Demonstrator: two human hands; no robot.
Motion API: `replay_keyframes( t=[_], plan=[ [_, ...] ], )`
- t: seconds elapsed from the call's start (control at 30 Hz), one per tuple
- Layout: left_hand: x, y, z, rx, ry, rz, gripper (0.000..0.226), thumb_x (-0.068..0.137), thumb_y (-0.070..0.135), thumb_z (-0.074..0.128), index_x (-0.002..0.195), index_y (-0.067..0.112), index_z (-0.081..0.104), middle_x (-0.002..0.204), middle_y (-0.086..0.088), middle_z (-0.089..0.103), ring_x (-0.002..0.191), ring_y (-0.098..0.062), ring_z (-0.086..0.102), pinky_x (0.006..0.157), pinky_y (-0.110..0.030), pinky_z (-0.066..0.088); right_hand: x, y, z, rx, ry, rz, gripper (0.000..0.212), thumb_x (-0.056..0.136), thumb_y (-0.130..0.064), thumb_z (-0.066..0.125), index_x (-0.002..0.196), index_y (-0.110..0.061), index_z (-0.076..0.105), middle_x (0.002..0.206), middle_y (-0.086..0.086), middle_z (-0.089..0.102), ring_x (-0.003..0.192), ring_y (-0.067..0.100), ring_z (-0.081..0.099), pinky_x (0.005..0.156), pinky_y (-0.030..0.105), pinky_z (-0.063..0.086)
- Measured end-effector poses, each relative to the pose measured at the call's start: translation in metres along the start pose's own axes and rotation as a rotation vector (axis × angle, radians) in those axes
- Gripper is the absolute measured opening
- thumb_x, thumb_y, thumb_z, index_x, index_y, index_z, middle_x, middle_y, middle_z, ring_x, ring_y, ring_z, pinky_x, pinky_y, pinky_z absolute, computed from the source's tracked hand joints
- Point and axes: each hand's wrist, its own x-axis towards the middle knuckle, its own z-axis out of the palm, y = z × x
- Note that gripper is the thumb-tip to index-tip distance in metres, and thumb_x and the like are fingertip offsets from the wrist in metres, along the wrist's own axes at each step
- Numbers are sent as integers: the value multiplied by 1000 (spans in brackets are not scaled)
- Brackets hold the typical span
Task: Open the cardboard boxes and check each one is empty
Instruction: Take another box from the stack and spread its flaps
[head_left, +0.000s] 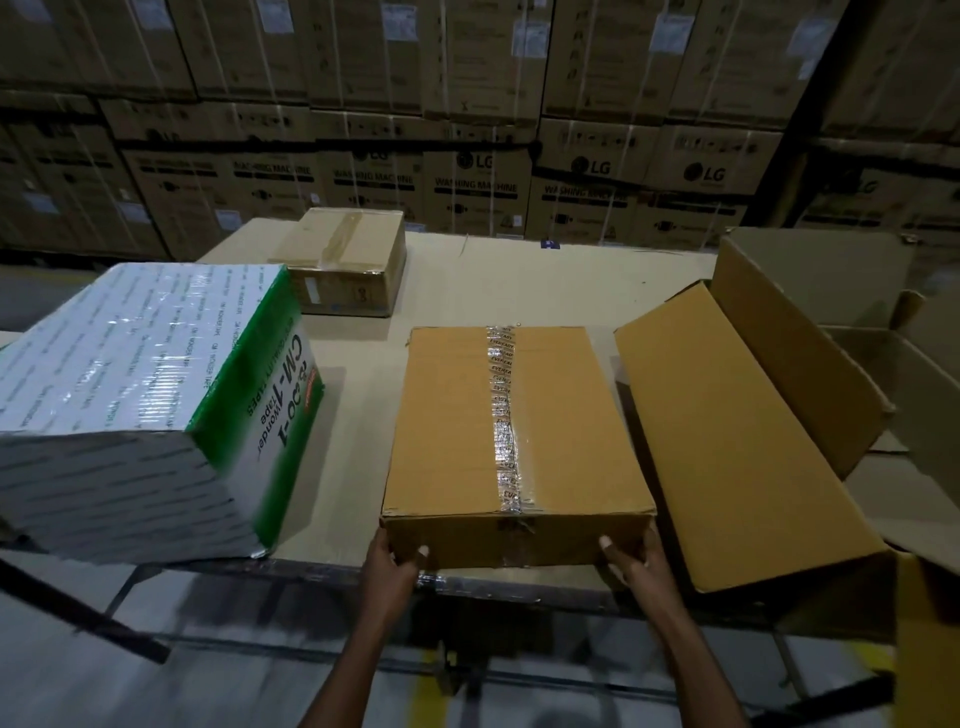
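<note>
- Reaching forward with both arms, I hold the taped cardboard box (511, 431) at its near corners.
- My left hand (395, 564) grips the left corner, my right hand (636, 558) the right, thumbs on the front face.
- It sits shut on the worktop (519, 280), between a white wrapped carton (135, 395) and an open box (748, 431).

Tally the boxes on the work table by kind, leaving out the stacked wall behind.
Taped-shut brown cardboard boxes: 2, the one held and the far one
Open brown cardboard boxes: 1
White and green tape carton: 1
Total: 4
</note>
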Motion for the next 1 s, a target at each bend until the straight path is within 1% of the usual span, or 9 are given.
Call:
replay_keyframes(
  t=[0.07, 0.17, 0.33, 0.43, 0.53, 0.67, 0.77, 0.9, 1.0],
  plan=[
    [-2, 0, 0, -4, 4, 3, 50, 93, 13, 73, 137, 24, 51, 130, -1, 63, 129, -32, 56, 99, -43, 52, -2, 4, 0, -68, 7, 3, 83, 86, -22, 80, 155, -33, 35, 142, 0, 53, 135, 27, 48, 112, 57, 42],
    [-6, 3, -3, -25, 59, 46, 75, 90, 34, 74, 156, 23, 39, 157, -10, 46, 141, -36, 46, 109, -55, 47, -8, -7, 4, -46, 42, -45, 85, 90, -5, 75, 158, -32, 30, 150, 6, 49, 138, 28, 46, 113, 56, 42],
    [-18, 50, -12, -150, 34, 236, 73, 80, 75, 65, 145, 63, 35, 153, 9, 47, 133, -29, 53, 99, -59, 54, -15, -50, 10, 89, 68, -201, 75, 91, -16, 75, 153, -39, 40, 149, -5, 52, 137, 24, 51, 112, 47, 42],
    [-16, 89, -17, -250, -29, 297, 72, 78, 71, 68, 143, 64, 37, 145, 16, 52, 130, -24, 57, 99, -56, 55, -16, -89, 13, 93, 56, -294, 76, 88, -29, 78, 155, -33, 41, 149, -3, 54, 134, 22, 54, 108, 50, 48],
    [-10, 130, -24, -275, -51, 377, 81, 75, 65, 76, 147, 52, 41, 142, 9, 58, 127, -24, 62, 94, -51, 59, -13, -131, 15, 59, 58, -406, 76, 84, -47, 80, 150, -31, 46, 140, -8, 60, 125, 16, 60, 96, 47, 57],
    [2, 184, -34, -235, -40, 484, 89, 72, 60, 82, 149, 39, 43, 138, 6, 60, 123, -21, 64, 93, -43, 60, 2, -180, 19, 108, 38, -493, 48, 101, -18, 61, 147, -23, 49, 131, 3, 65, 117, 25, 64, 86, 40, 57],
    [13, 213, -39, -179, -35, 537, 91, 75, 51, 86, 153, 36, 41, 137, 10, 60, 119, -12, 66, 90, -34, 60, 6, -213, 21, 105, 14, -528, 55, 97, -7, 55, 149, -23, 47, 121, 5, 65, 105, 22, 63, 79, 30, 58],
    [22, 244, -35, -87, 83, 580, 64, 86, 16, 80, 143, 22, 51, 117, 17, 63, 87, 11, 67, 64, -9, 54, 11, -241, 28, 10, 60, -586, 65, 92, 5, 63, 150, -20, 47, 124, -1, 65, 107, 5, 63, 72, 11, 54],
    [30, 261, -35, -16, 171, 597, 62, 85, 24, 82, 141, 27, 55, 116, 15, 63, 100, 1, 64, 75, -21, 56, 17, -253, 31, -25, 52, -605, 64, 93, -2, 67, 151, -19, 46, 132, 0, 63, 115, 4, 60, 73, 8, 53]
  ],
)
